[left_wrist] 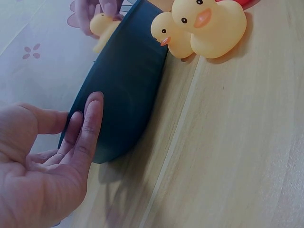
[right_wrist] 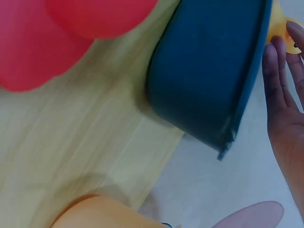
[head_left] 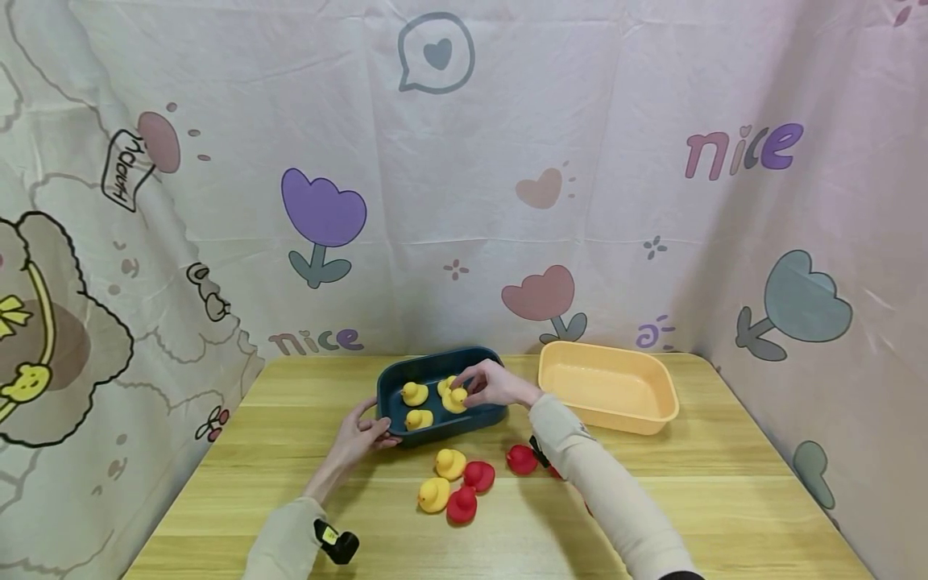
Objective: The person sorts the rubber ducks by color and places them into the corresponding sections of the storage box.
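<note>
The right grip pinched a yellow duck inside the blue tray, whose rim the left grip held. Three other yellow ducks already sat there, left of the right grip, so the yellow ones seemed over half gathered. On the table, nearer the person than the right grip, two yellow ducks and several red ducks remained.

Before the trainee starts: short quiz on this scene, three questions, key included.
1. Which hand holds the dark blue tray by its side?
2. True or false: the red ducks lie inside that tray.
3. How many yellow ducks show resting on the table: A) one, B) two, C) five?

Key: 1. The left hand. 2. False, they sit on the table. 3. B.
</note>
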A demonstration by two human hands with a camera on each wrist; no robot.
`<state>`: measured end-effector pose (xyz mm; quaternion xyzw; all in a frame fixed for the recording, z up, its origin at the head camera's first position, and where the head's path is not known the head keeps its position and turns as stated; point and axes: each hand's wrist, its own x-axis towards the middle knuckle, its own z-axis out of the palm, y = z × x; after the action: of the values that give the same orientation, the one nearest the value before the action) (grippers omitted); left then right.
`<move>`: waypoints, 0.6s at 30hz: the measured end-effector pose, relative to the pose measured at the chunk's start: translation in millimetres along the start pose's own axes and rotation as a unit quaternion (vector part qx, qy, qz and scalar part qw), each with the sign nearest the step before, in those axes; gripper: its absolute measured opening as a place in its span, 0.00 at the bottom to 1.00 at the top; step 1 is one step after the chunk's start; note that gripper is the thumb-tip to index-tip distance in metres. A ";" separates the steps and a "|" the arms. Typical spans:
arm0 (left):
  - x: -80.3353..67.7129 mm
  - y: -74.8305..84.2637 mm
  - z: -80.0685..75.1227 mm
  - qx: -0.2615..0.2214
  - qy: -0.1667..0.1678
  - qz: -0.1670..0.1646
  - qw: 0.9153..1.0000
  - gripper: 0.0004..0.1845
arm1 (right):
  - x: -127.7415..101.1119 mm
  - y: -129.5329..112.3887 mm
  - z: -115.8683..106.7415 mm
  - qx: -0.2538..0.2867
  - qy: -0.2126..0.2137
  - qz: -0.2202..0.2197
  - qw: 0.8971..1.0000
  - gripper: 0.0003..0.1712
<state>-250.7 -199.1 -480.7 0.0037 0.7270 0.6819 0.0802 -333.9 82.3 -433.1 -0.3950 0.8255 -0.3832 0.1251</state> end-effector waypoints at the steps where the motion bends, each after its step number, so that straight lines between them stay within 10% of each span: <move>1: 0.0 0.1 0.1 0.001 -0.001 0.000 1.000 0.30 | 0.8 0.8 1.1 -0.003 0.002 0.002 1.000 0.19; 18: 0.4 -0.3 0.1 -0.002 0.002 0.000 1.000 0.31 | 12.7 13.1 12.0 -0.012 -0.014 0.037 0.999 0.19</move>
<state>-251.0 -199.0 -481.0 0.0022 0.7254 0.6837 0.0793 -343.4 71.5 -449.6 -0.3712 0.8422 -0.3629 0.1459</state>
